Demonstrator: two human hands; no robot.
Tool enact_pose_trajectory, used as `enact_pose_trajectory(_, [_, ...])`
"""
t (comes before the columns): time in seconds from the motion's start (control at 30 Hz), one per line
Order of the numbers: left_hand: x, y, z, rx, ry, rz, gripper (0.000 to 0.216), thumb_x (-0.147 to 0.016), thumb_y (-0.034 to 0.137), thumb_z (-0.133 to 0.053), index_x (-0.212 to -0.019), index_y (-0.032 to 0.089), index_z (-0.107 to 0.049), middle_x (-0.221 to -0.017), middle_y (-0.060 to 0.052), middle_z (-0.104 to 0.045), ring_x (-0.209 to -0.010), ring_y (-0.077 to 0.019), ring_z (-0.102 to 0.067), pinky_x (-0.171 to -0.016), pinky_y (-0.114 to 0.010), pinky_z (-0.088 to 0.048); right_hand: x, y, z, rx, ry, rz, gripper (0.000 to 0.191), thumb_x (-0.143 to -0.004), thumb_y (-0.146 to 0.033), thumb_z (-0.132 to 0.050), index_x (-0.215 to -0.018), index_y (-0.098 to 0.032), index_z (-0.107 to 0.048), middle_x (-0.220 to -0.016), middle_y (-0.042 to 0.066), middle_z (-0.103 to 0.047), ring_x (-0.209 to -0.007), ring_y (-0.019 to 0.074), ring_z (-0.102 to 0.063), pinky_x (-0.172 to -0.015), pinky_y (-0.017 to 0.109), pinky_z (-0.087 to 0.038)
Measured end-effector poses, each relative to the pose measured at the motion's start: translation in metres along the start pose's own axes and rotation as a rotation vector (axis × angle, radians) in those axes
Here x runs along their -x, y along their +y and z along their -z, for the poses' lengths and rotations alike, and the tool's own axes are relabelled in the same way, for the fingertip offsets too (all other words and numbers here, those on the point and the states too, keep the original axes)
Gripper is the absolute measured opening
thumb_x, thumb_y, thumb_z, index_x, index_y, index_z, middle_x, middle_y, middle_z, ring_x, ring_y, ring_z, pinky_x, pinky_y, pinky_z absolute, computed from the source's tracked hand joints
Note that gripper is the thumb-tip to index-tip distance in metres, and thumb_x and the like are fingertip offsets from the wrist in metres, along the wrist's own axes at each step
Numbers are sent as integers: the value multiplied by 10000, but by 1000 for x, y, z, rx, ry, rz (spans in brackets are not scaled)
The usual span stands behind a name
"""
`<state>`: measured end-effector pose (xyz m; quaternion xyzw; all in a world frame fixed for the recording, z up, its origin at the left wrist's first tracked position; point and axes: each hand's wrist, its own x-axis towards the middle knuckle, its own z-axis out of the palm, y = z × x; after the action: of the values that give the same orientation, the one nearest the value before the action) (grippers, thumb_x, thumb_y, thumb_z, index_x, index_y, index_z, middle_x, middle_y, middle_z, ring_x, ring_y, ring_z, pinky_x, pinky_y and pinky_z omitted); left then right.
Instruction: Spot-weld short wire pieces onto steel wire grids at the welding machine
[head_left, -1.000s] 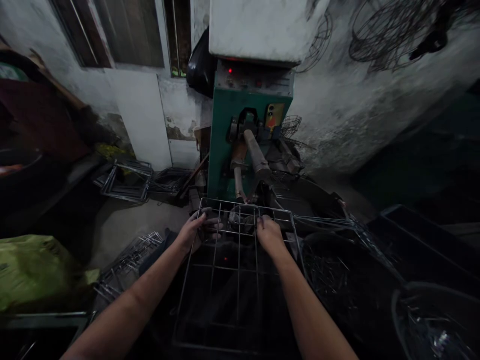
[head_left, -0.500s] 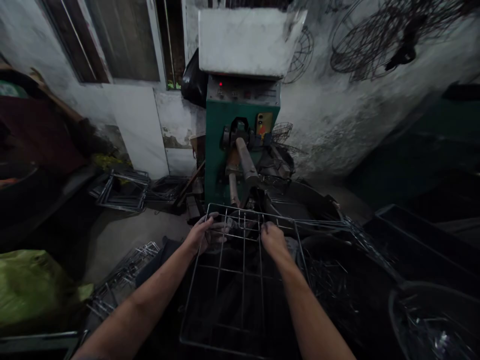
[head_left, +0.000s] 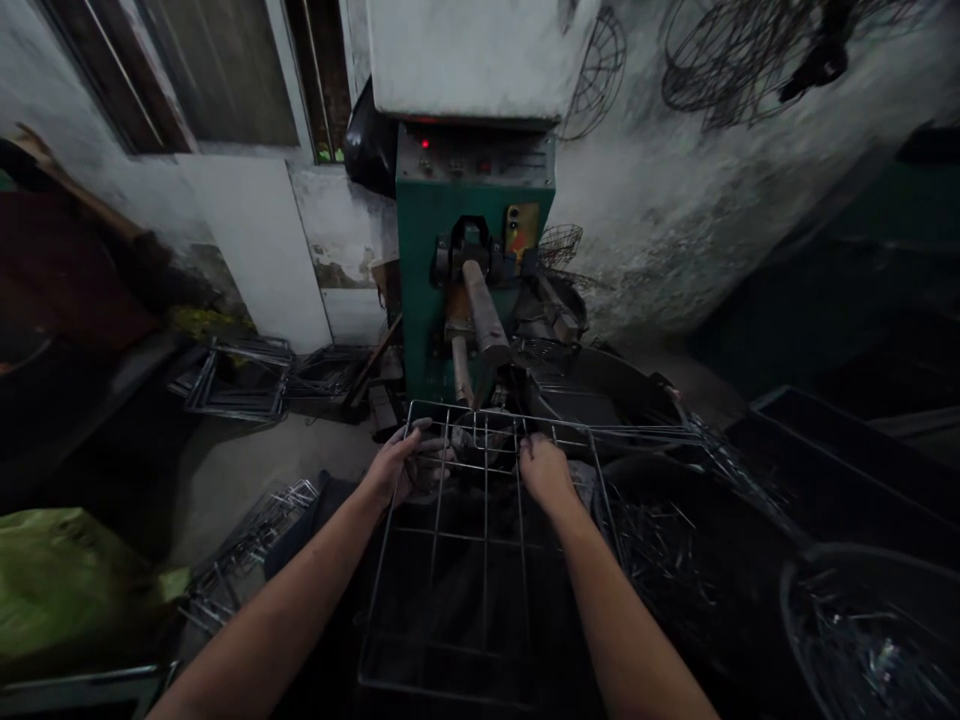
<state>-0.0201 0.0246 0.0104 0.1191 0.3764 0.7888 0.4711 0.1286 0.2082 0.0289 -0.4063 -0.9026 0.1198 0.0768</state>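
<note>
Between my arms lies a rectangular wire rack (head_left: 487,545), a metal frame crossed by thin rods. My left hand (head_left: 405,468) grips its far left corner, thumb over the frame and fingers stretched out beneath the rods. With its fingers closed, my right hand (head_left: 545,468) holds a rod near the far right side; the fingertips are partly hidden. Just beyond the rack's far edge are the thick metal arms (head_left: 486,315) of a green machine (head_left: 420,300). The rack does not visibly sit between those arms.
A tub of loose metal pieces (head_left: 874,640) stands at lower right. Wire frames (head_left: 240,378) are stacked on the floor at left, and bent wire parts (head_left: 255,540) lie nearer me. A green sack (head_left: 67,580) is at lower left. A red light glows on the machine's panel (head_left: 480,155).
My view has tilted down slightly, so the machine sits higher and a little left. Both hands keep their hold on the wire rack, which has hardly moved.
</note>
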Motion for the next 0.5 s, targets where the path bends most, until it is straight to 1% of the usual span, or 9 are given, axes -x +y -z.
enact_pose_trajectory(0.13, [-1,3,-2,-17,4,-1,360,-858,242,-541,-1197,151,-459,-958,-174,-690,-868,-299,-678,-665,-427,-559,-3,-2,1,1,-8,-12,282,-943,-212,-331,-976,-115,-594,-919,129,-668,-837,196,-628,-695,255,-394])
enact_pose_trajectory(0.23, [5,9,-3,-32,38,46,367,-867,250,-524,-1220,171,-465,-957,-158,-693,-854,-277,-682,-659,-403,-561,5,-10,9,-31,-28,-53,295,-943,-211,-319,-982,-109,-593,-910,131,-671,-846,198,-630,-702,248,-403])
enact_pose_trajectory(0.3, [13,11,-1,-51,78,119,336,-888,260,-476,-1220,206,-485,-969,-132,-699,-835,-249,-687,-641,-373,-564,17,-17,19,-66,-48,-44,289,-938,-193,-323,-975,-95,-593,-909,132,-674,-853,191,-630,-705,237,-407])
enact_pose_trajectory(0.33, [17,12,0,-77,91,190,316,-903,264,-438,-1210,223,-502,-994,-118,-700,-836,-238,-687,-640,-365,-566,24,-19,25,-86,-49,-27,276,-931,-185,-336,-984,-86,-589,-917,131,-676,-853,187,-630,-704,230,-408])
enact_pose_trajectory(0.4, [22,12,3,-152,110,301,347,-935,302,-320,-1169,196,-553,-1026,-117,-699,-846,-237,-684,-647,-367,-571,37,-19,38,-102,-3,-24,246,-920,-225,-393,-1033,-96,-569,-940,98,-681,-867,170,-625,-721,211,-409])
enact_pose_trajectory(0.43, [23,11,4,-194,142,352,377,-941,331,-286,-1147,207,-576,-1025,-96,-705,-865,-239,-679,-660,-372,-573,42,-14,44,-103,38,-6,245,-914,-251,-420,-1053,-106,-562,-957,83,-681,-890,165,-618,-750,205,-407])
enact_pose_trajectory(0.5, [27,10,5,-275,155,395,375,-927,382,-314,-1115,241,-606,-1024,-46,-711,-918,-247,-666,-663,-359,-575,54,7,58,-97,86,-20,264,-909,-298,-450,-1104,-149,-545,-1002,45,-676,-942,145,-598,-803,190,-395])
